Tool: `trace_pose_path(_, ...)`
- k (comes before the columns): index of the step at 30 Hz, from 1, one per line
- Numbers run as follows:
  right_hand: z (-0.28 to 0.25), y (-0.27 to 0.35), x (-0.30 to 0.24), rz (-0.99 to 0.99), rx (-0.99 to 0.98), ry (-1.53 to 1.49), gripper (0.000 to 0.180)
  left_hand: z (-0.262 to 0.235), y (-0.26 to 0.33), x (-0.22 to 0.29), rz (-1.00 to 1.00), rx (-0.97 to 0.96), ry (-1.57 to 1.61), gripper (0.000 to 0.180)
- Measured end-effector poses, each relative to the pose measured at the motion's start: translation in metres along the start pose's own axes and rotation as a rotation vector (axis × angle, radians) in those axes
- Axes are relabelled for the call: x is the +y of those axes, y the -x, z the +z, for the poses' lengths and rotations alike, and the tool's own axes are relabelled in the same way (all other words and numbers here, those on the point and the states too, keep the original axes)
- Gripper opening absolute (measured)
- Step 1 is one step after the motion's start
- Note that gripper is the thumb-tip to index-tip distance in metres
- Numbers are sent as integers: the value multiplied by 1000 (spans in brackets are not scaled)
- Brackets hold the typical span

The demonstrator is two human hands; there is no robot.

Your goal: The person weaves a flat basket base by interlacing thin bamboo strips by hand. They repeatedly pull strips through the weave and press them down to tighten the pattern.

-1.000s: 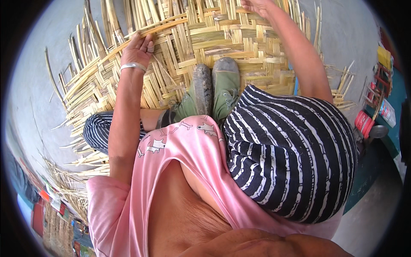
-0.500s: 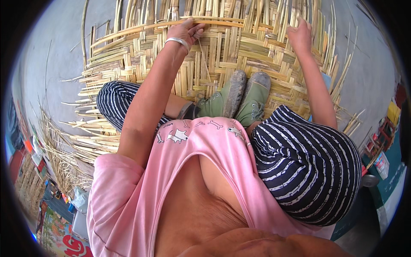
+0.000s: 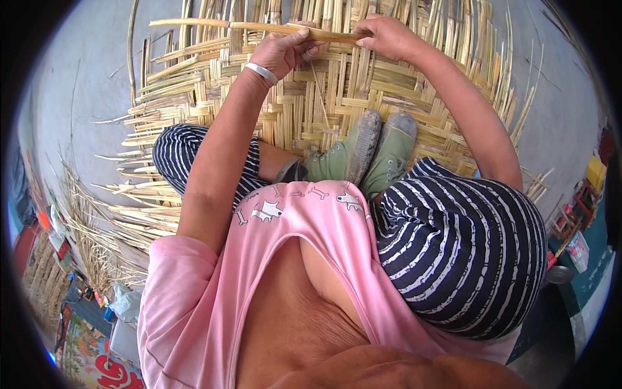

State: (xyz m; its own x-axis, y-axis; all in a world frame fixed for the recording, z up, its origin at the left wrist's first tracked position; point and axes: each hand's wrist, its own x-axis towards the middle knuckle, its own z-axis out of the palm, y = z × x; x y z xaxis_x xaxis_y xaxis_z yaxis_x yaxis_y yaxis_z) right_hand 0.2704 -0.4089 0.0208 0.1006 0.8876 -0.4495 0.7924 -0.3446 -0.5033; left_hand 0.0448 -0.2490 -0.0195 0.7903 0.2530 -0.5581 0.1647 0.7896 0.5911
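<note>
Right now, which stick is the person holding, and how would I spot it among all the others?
Find the big woven bamboo mat on the grey floor, under the green shoes. At its far edge, the left hand and right hand pinch one bamboo strip. It alone is lifted, lying crosswise above the weave, not tucked in.

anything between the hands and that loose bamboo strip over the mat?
Nothing visible. Both the left hand and the right hand already grip the bamboo strip, held crosswise just above the woven mat.
</note>
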Motion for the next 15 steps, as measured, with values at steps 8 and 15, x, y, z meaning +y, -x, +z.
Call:
trace_pose_path(8,2,12,-6,169,140,-176,23,15,-62,40,46,-120,-209,38)
trace_pose_path(15,28,20,-2,333,435,-487,22,22,-168,31,120,80,-1028,61)
